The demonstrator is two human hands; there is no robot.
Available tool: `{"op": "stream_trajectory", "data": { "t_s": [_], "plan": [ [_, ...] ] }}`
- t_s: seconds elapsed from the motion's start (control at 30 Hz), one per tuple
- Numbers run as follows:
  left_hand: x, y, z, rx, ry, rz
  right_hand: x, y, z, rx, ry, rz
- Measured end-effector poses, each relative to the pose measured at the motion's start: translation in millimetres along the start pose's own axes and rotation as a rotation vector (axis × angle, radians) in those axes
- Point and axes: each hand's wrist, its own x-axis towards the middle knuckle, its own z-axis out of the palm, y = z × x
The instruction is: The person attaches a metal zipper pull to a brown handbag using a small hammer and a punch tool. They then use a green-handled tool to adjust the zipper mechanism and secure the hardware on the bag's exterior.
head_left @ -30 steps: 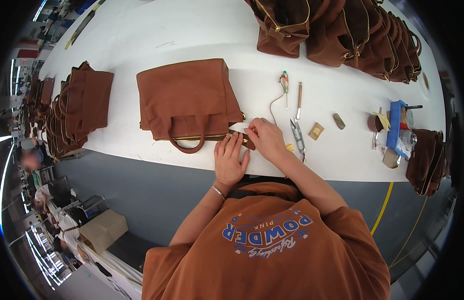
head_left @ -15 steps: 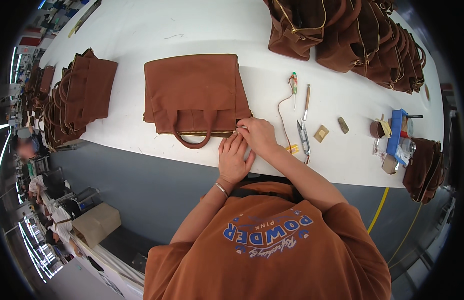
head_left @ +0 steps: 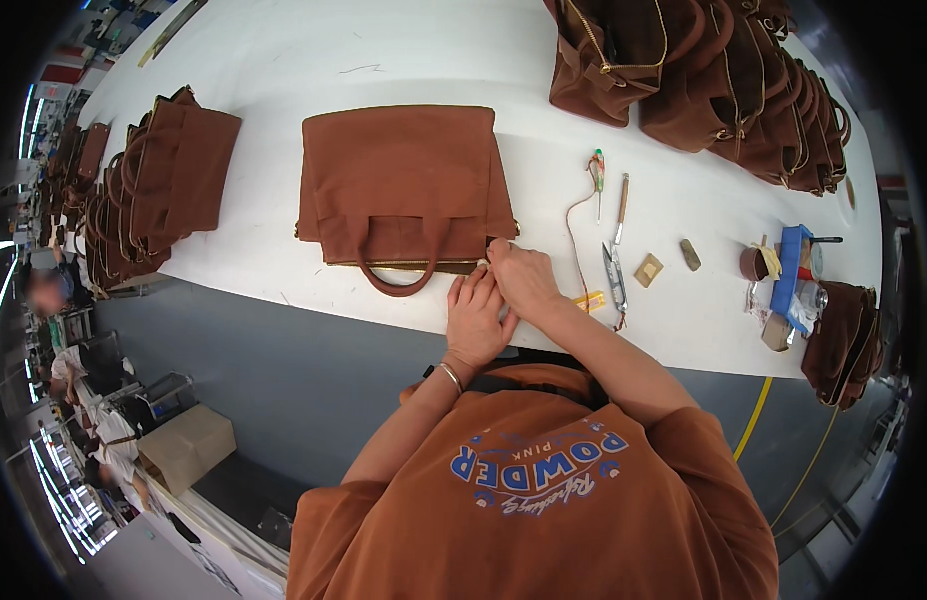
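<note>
A brown leather handbag (head_left: 403, 165) lies flat on the white table, its handle (head_left: 398, 292) and brass zip edge (head_left: 383, 265) toward me. Both hands work at the near right corner of this bag, at the zip's end. My left hand (head_left: 476, 318) has its fingers stretched out, tips against the corner and thumb apart. Just right of it, my right hand (head_left: 524, 280) is closed in a pinch at the same corner. The fingers cover most of what is pinched there.
Right of the bag lie a green-handled screwdriver (head_left: 599, 175), a wooden-handled tool (head_left: 621, 205), silver scissors (head_left: 614, 275), a tan block (head_left: 647, 270) and a dark stone-like piece (head_left: 690, 254). A blue bin (head_left: 788, 270) stands farther right. Brown bags crowd the left (head_left: 188, 165) and far right (head_left: 673, 110).
The view has shifted slightly, so the bag, tools and hands sit a little farther right in the picture. Both hands stay at the same bag corner.
</note>
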Motion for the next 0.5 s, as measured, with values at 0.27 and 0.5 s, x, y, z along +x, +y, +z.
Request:
{"op": "stream_trajectory", "data": {
  "t_s": [0.27,0.5],
  "plan": [
    [2.6,2.4,-4.1,-0.011,0.018,-0.001,-8.4,3.7,-7.0,-0.005,-0.021,0.014],
    [3.2,4.1,-3.3,0.003,0.025,-0.012,-25.2,20.5,-11.9,0.075,0.107,0.168]
  ]
}}
